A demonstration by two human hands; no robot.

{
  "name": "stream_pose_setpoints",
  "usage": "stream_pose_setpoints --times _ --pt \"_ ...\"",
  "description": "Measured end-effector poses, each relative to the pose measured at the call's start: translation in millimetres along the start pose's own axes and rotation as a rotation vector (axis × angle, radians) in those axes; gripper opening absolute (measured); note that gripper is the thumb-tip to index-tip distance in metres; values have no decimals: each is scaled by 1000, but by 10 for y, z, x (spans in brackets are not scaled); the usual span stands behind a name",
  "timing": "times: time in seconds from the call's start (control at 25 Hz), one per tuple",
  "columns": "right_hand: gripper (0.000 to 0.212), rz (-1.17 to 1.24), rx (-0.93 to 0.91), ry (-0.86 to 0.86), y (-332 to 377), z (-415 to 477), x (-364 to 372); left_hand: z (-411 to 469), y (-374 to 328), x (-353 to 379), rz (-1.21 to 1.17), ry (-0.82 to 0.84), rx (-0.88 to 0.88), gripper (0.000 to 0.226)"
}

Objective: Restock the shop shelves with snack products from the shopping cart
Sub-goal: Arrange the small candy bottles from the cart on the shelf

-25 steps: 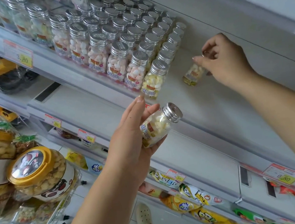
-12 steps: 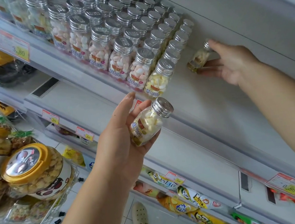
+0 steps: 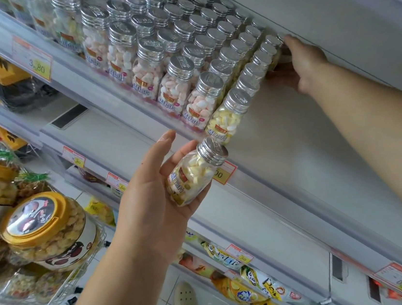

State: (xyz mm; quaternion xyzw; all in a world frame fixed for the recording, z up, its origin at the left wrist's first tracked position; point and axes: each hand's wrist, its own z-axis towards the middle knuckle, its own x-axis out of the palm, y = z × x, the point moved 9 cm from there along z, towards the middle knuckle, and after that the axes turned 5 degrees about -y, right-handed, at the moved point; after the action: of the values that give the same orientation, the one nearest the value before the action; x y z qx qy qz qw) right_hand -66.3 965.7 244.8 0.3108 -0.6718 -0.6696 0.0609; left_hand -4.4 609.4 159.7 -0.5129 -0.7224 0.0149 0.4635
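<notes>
I see left hand [image 3: 150, 204] below shelf [image 3: 293, 128] edge, fingers curled round candy bottle [image 3: 190, 176]. Right hand [image 3: 305, 63] fingers clamp rear bottle [image 3: 278, 56] at row's back end.

head | wide-angle | faces shelf [image 3: 295, 145] obliquely | near | single view

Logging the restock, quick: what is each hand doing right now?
Left hand: holds a silver-capped candy bottle.
Right hand: grips a second candy bottle at the row's back.
</notes>
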Motion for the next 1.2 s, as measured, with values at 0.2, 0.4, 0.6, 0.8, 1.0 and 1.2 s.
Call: stream_pose_setpoints --times 0.2,0.4,0.6,0.8,1.0,1.2 --pt "27 67 -1 58 20 79 157 -31 25 -20 -4 -33 -1 28" --pt "33 -11 -48 -138 -39 -235 -187 -64 83 43 -19 -2 -28 27" --pt "18 -149 -440 149 105 -1726 -264 -201 195 243 -21 98 -92 37" --pt "22 -129 -403 500 -39 -2670 -95 -322 308 399 -37 96 -114 35" --pt "30 -44 -467 239 139 -2331 -359 -387 195 307 66 90 -18 30" --pt "38 -195 -492 297 26 -2070 -210 -340 118 -45 20 -26 -11 29"
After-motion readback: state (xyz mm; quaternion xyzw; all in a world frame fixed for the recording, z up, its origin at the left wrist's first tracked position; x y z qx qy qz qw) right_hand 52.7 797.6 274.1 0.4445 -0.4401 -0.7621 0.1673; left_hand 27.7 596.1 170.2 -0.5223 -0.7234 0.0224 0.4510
